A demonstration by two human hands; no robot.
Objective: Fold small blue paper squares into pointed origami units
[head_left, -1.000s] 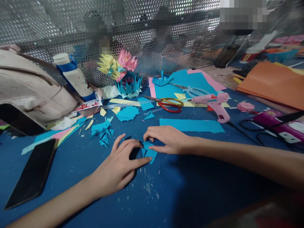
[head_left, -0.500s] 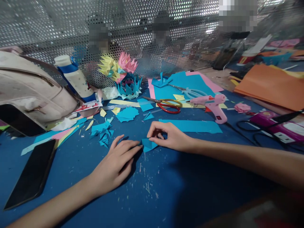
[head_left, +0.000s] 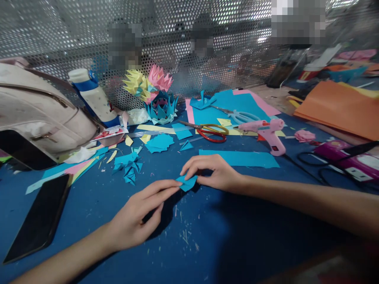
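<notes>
A small folded piece of blue paper (head_left: 187, 184) lies between my hands at mid-table. My right hand (head_left: 214, 171) is closed on its right side, fingers curled over the top and thumb at the right end. My left hand (head_left: 142, 211) reaches in from the left. Its outstretched fingertips touch the paper's left corner, and its thumb stays apart below. Beyond my right hand lies a long blue paper strip (head_left: 248, 158). Folded blue paper pieces (head_left: 128, 163) sit in a cluster past my left hand, with a stack of blue paper squares (head_left: 160, 142) behind them.
Scissors with red and yellow handles (head_left: 211, 133), light-blue-handled scissors (head_left: 244, 117) and a pink glue gun (head_left: 271, 132) lie farther back. Paper flowers (head_left: 160, 105) stand near the perforated metal screen (head_left: 166, 47). A phone (head_left: 38, 219), bottle (head_left: 96, 98) and bag (head_left: 38, 106) occupy the left.
My left hand's fingers have drawn together and straightened onto the paper's left corner. The right hand's fingers have moved over the paper's top, and the paper has shifted slightly right.
</notes>
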